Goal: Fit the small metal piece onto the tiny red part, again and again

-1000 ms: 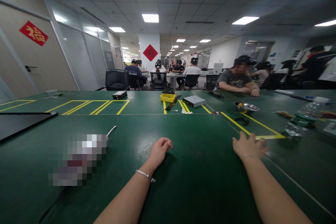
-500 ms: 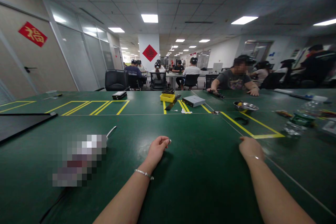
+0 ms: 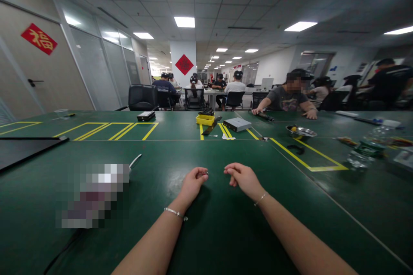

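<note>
Just left of the middle of the green table (image 3: 145, 240), my left hand (image 3: 193, 184) pinches a tiny, shiny object at its fingertips, too small to name. It hovers slightly over the tabletop. My right hand (image 3: 244, 179) faces it from the right, a short gap between the two sets of fingertips. Its fingers are curled in towards the thumb; what they hold, if anything, is too small to make out. Each wrist wears a thin bracelet. Off to the left lies a long, pixel-blurred object (image 3: 95, 195) with a dark cord and a pale tip.
Across the table are a yellow tray (image 3: 205, 120), a grey metal box (image 3: 237, 125), a small black box (image 3: 146, 115) and a metal bowl (image 3: 300, 131). A plastic bottle (image 3: 368, 148) is at right, a black panel (image 3: 29, 152) at left. Another person (image 3: 284, 96) sits opposite.
My right hand has swung left from beside the yellow tape corner to close by my left hand. The left hand stays almost in place, still pinching.
</note>
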Action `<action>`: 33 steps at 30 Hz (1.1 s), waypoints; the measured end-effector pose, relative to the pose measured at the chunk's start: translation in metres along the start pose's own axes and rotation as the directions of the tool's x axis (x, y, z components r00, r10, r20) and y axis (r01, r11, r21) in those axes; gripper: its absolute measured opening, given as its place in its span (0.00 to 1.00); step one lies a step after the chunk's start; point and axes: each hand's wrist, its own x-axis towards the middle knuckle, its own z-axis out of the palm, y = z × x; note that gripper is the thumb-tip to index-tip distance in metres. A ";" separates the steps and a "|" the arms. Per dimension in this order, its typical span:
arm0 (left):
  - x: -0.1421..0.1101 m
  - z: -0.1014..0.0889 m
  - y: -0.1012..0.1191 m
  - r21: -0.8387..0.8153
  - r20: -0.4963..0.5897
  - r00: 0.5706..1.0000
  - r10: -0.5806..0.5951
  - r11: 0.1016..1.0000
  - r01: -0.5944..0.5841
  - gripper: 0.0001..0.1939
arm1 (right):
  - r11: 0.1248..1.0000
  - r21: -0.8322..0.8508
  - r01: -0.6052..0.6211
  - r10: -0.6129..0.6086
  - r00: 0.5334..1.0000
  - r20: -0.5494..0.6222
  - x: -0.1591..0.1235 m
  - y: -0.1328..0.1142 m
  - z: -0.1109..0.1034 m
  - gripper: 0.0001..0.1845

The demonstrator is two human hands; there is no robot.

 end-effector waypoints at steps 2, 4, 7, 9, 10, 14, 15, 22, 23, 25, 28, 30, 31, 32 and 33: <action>0.001 0.001 -0.002 0.018 0.026 0.999 0.033 0.999 -0.033 0.12 | 0.995 0.093 -0.035 0.032 0.999 0.041 -0.004 -0.003 0.011 0.10; 0.002 0.002 -0.004 0.032 0.052 0.997 0.053 0.998 -0.055 0.13 | 0.976 0.202 -0.085 0.073 0.995 0.068 -0.006 -0.003 0.020 0.10; 0.003 0.002 -0.005 0.034 0.072 0.996 0.043 0.998 -0.046 0.15 | 0.926 0.339 -0.168 0.134 0.984 0.121 -0.009 0.001 0.028 0.11; 0.003 0.002 -0.005 0.035 0.082 0.996 0.029 0.999 -0.032 0.15 | 0.896 0.391 -0.210 0.158 0.974 0.162 -0.010 0.004 0.030 0.13; 0.003 0.002 -0.005 0.036 0.088 0.996 0.028 0.999 -0.032 0.15 | 0.885 0.408 -0.224 0.164 0.970 0.177 -0.010 0.004 0.031 0.14; 0.002 0.002 -0.006 0.042 0.116 0.992 0.049 0.998 -0.055 0.12 | 0.874 0.419 -0.247 0.190 0.966 0.174 -0.009 0.004 0.031 0.14; 0.002 0.002 -0.006 0.038 0.114 0.992 0.054 0.998 -0.059 0.12 | 0.877 0.416 -0.242 0.188 0.968 0.165 -0.009 0.004 0.031 0.13; 0.001 0.004 -0.008 0.048 0.074 0.996 0.054 0.997 -0.057 0.08 | 0.898 0.380 -0.223 0.175 0.972 0.157 -0.008 0.009 0.030 0.15; 0.001 0.004 -0.008 0.057 0.067 0.996 0.054 0.997 -0.058 0.08 | 0.894 0.391 -0.219 0.167 0.973 0.162 -0.008 0.010 0.031 0.16; 0.001 0.004 -0.007 0.059 0.060 0.996 0.060 0.996 -0.063 0.08 | 0.881 0.426 -0.204 0.143 0.975 0.170 -0.009 0.011 0.032 0.16; -0.001 0.004 -0.003 0.076 0.052 0.996 0.066 0.995 -0.070 0.08 | 0.845 0.498 -0.196 0.116 0.976 0.186 -0.010 0.011 0.033 0.14; -0.003 0.005 0.001 0.122 0.032 0.996 0.084 0.989 -0.088 0.08 | 0.813 0.543 -0.210 0.119 0.973 0.200 -0.011 0.009 0.032 0.14; -0.003 0.005 0.003 0.152 0.014 0.994 0.105 0.983 -0.106 0.08 | 0.800 0.558 -0.219 0.124 0.971 0.204 -0.012 0.008 0.032 0.15; -0.004 0.006 0.004 0.184 -0.001 0.991 0.131 0.975 -0.128 0.07 | 0.791 0.568 -0.225 0.131 0.970 0.203 -0.012 0.008 0.032 0.15; -0.005 0.007 0.004 0.215 -0.013 0.987 0.159 0.965 -0.152 0.07 | 0.786 0.573 -0.230 0.140 0.970 0.198 -0.012 0.008 0.032 0.15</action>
